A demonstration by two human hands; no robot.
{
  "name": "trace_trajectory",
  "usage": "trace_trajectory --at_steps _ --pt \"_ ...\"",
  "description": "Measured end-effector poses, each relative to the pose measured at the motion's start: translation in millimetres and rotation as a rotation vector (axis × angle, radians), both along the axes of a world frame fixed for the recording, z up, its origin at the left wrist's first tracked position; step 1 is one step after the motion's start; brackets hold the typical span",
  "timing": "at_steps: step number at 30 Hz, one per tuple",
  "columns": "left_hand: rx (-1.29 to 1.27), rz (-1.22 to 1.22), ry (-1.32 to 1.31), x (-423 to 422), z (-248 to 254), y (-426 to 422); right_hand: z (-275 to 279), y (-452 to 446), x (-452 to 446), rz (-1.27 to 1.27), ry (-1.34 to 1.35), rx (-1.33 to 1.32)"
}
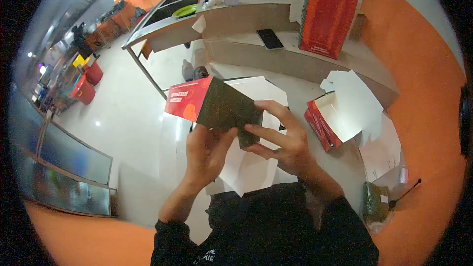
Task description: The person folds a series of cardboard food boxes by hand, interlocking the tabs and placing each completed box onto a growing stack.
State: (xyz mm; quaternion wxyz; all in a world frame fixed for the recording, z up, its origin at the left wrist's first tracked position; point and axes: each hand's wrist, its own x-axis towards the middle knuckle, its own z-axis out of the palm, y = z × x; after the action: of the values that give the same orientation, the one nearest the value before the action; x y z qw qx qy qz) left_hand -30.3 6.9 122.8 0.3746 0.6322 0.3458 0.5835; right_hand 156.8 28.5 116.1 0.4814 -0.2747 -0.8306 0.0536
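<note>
A folded paper food box (pixel 224 106), red on one side and dark green on another, is held up in front of me. My left hand (pixel 208 155) grips its lower edge, thumb raised against the dark side. My right hand (pixel 283 140) has its fingers bent around the box's right end, with fingertips on the dark panel. Below the box, white unfolded cartons (pixel 246 167) lie over my lap, partly hidden by my hands. The inside of the held box cannot be seen.
To the right are nested open red cartons (pixel 322 130) with white flaps. A tall stack of red cartons (pixel 327 19) and a phone (pixel 270 39) rest on a ledge. A bagged green item (pixel 376 202) lies lower right. Red bins (pixel 83 90) and a sink (pixel 170 10) stand farther left.
</note>
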Motion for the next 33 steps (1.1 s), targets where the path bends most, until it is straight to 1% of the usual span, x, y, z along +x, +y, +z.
trace_trajectory --at_steps 1,2,5,6,9,10,11,12,13,15,18,19,20,21,23,24,25,27,28,31,33 --pt "-0.034 -0.017 -0.053 1 -3 -2 -3 -2 -1 0.001 0.03 -0.052" --pt "-0.051 -0.019 -0.076 3 -4 -5 -4 -4 -2 -0.019 0.031 -0.035" --pt "-0.112 -0.085 -0.16 -5 -9 -3 -5 -9 0 0.023 0.002 -0.063" --pt "-0.137 -0.086 -0.255 -3 -4 -4 -8 -8 -1 0.044 -0.005 -0.03" --pt "-0.165 -0.008 -0.305 0 -7 -3 -9 -7 -3 0.066 0.018 -0.066" --pt "-0.142 0.025 -0.195 2 -8 -7 -11 -6 -2 0.055 0.055 -0.065" --pt "-0.18 -0.033 -0.213 8 -12 -12 -14 -6 -2 0.042 0.092 -0.066" --pt "-0.209 -0.037 -0.289 13 -15 -17 -17 -6 -1 0.028 0.128 -0.067" --pt "-0.234 -0.041 -0.364 15 -16 -20 -19 -6 -2 0.023 0.102 -0.08" --pt "-0.218 -0.069 -0.26 11 -18 -21 -24 -8 -5 0.001 0.057 -0.114" --pt "-0.194 -0.125 -0.085 8 -13 -20 -8 -10 -3 0.032 0.116 -0.268" --pt "-0.185 -0.145 -0.023 7 -9 -19 -6 -8 -1 0.02 0.081 -0.255" --pt "-0.108 -0.112 0.053 6 -6 -18 -4 -6 3 0.009 0.046 -0.243" --pt "-0.204 -0.118 0.194 -6 -4 -16 -3 -4 6 -0.001 0.011 -0.233" --pt "-0.184 -0.037 0.252 -10 -1 -11 3 -5 9 0.03 0.035 -0.293" --pt "-0.23 0.002 0.206 -12 -4 -12 4 -5 9 0.066 0.059 -0.326" --pt "-0.137 0.015 0.293 -10 -3 -11 4 -5 9 0.102 0.085 -0.358" --pt "0.048 0.036 0.465 -4 2 -10 3 -5 8 0.089 0.112 -0.32" --pt "-0.052 0.025 0.461 0 7 -14 2 -6 8 0.08 0.124 -0.301" --pt "-0.013 0.053 0.446 6 2 -14 -2 -6 8 -0.023 0.114 -0.231" --pt "0.004 0.095 0.459 6 -5 -15 -3 -7 10 -0.047 0.089 -0.218"
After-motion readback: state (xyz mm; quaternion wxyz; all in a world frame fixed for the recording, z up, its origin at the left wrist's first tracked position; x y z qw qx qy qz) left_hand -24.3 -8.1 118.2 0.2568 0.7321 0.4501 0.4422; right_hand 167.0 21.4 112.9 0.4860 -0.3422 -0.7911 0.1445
